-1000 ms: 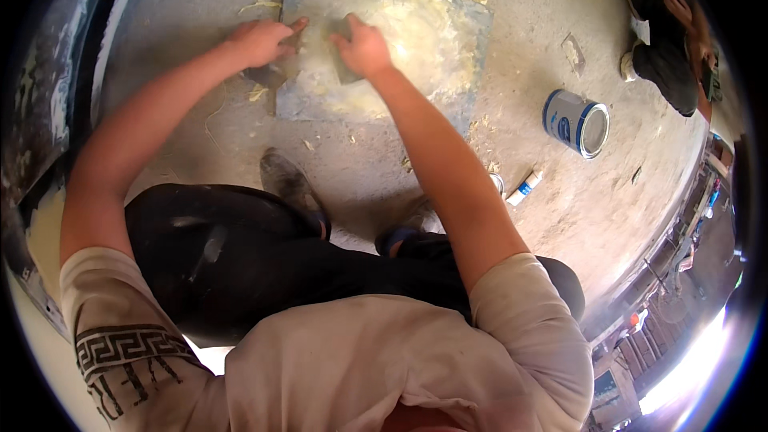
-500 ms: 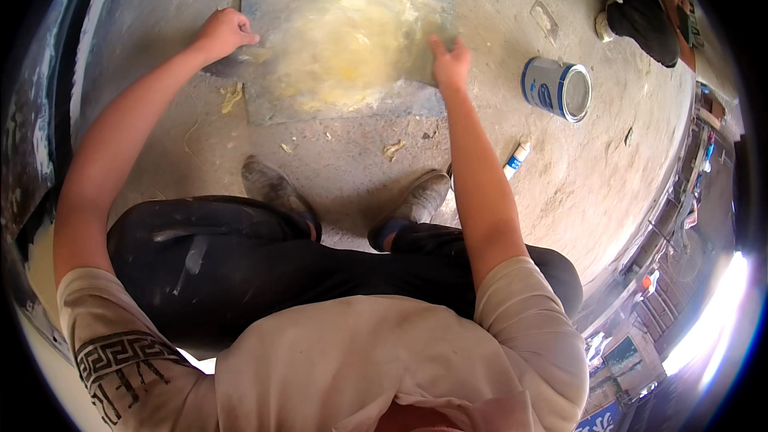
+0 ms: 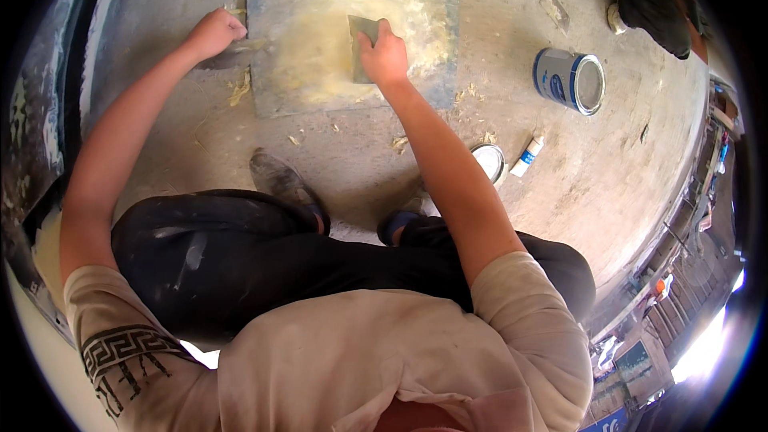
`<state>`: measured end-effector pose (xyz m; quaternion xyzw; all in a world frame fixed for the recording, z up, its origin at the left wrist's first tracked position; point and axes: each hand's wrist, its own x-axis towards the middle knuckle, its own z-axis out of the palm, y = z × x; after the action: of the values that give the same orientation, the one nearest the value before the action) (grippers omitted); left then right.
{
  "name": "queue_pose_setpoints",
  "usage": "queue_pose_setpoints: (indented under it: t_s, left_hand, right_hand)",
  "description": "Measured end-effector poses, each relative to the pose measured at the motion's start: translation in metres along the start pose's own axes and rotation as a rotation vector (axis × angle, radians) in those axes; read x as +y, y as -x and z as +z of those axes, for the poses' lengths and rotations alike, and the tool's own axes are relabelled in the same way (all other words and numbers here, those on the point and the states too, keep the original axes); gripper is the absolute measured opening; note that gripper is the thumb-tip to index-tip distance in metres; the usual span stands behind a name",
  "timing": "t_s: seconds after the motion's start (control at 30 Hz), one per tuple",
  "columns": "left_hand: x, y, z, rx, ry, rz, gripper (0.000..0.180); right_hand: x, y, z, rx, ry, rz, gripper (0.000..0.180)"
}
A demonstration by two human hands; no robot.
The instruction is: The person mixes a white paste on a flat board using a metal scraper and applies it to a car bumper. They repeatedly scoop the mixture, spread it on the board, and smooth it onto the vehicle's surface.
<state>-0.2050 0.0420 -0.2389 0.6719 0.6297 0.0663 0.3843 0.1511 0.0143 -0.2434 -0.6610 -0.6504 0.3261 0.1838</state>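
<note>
Spreading step, I judge: right hand [image 3: 386, 52] grips a scraper [image 3: 362, 46] on the putty-smeared board [image 3: 436, 0], left hand [image 3: 213, 32] clenched at its left edge; next needs even pressure.

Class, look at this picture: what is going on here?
A person squats on a concrete floor over a flat grey square board smeared with pale yellow paste. The right hand presses a flat grey scraper into the paste. The left hand rests at the board's left edge. An open blue-and-white tin lies to the right.
</note>
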Motion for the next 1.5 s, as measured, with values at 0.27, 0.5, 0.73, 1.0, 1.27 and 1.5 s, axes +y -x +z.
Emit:
queue_pose_setpoints:
  t_s: [0.27, 0.5, 0.73, 1.0, 1.27, 1.5]
  left_hand:
    - [0.035, -0.005, -0.020, -0.023, -0.218, -0.129, 0.031]
    - [0.016, 0.003, -0.015, 0.112, -0.011, -0.058, 0.041]
    - [0.052, 0.017, -0.038, -0.048, -0.342, -0.269, 0.038]
    - [-0.014, 0.004, -0.023, 0.223, -0.111, -0.023, 0.039]
    - [0.062, 0.008, -0.050, -0.036, -0.296, -0.253, 0.046]
    - [0.020, 0.007, -0.033, 0.186, 0.078, -0.061, 0.038]
  right_hand:
    - [-0.028, 0.025, 0.026, -0.312, -0.011, -0.059, 0.028]
    - [-0.080, 0.115, 0.068, -0.683, -0.122, -0.264, 0.032]
    - [-0.075, 0.119, 0.078, -0.367, -0.742, 0.010, 0.033]
    - [-0.157, 0.157, 0.031, -0.747, -0.477, -0.337, 0.023]
    - [-0.148, 0.170, -0.034, -0.994, -0.732, -0.430, 0.027]
    - [-0.131, 0.133, -0.104, -1.277, -0.551, -0.512, 0.032]
